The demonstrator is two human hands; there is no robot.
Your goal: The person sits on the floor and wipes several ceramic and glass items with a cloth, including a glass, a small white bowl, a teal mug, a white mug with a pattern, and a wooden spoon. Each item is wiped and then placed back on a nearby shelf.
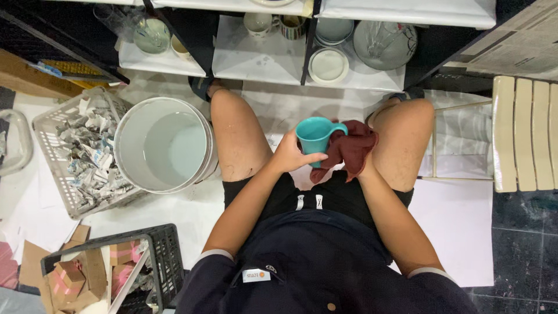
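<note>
Between the knees, above the floor (453,227), the left hand (289,156) grips a teal mug (314,136) steady while the right hand (365,166), mostly hidden, bunches a maroon cloth (351,148) against its handle side.

Your mug (314,135) is plain teal, and the cloth (352,148) is dark maroon. The bucket (163,144) at your left is white.

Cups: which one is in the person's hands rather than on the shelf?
The teal cup, gripped by the left hand; the others, pale or patterned, stand on the white shelf.
</note>
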